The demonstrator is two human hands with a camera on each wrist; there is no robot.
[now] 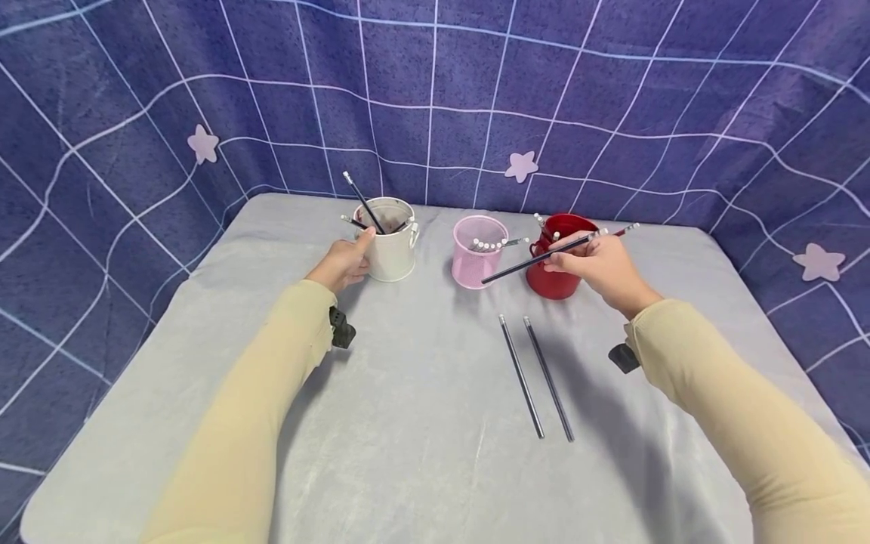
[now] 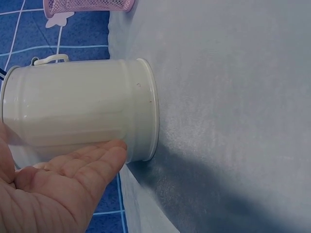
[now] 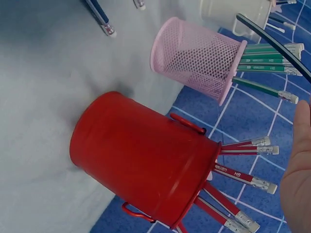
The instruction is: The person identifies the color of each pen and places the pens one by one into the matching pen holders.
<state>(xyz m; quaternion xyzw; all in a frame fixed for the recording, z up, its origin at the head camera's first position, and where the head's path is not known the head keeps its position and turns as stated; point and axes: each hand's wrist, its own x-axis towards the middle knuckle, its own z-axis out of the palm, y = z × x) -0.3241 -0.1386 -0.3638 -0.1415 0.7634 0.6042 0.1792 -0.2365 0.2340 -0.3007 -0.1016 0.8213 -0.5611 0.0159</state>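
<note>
My left hand (image 1: 343, 261) rests against the near-left side of a white metal bucket (image 1: 396, 258), thumb at the rim and fingers extended along the wall in the left wrist view. Dark pencils (image 1: 363, 202) with white eraser ends lean out of that bucket. Over toward the right, my right hand (image 1: 601, 268) pinches a dark pencil (image 1: 516, 267) near its eraser end, its other end slanting down to the left. That hand is above a red bucket (image 1: 552, 283), which holds red pencils (image 3: 240, 175) and is partly covered by the hand in the head view.
A pink mesh cup (image 1: 474, 264) with green pencils (image 3: 269, 61) stands between the two buckets. Two more dark pencils, a left one (image 1: 522, 378) and a right one (image 1: 549, 380), lie on the grey-covered table (image 1: 408, 423). A blue gridded curtain (image 1: 435, 91) hangs behind.
</note>
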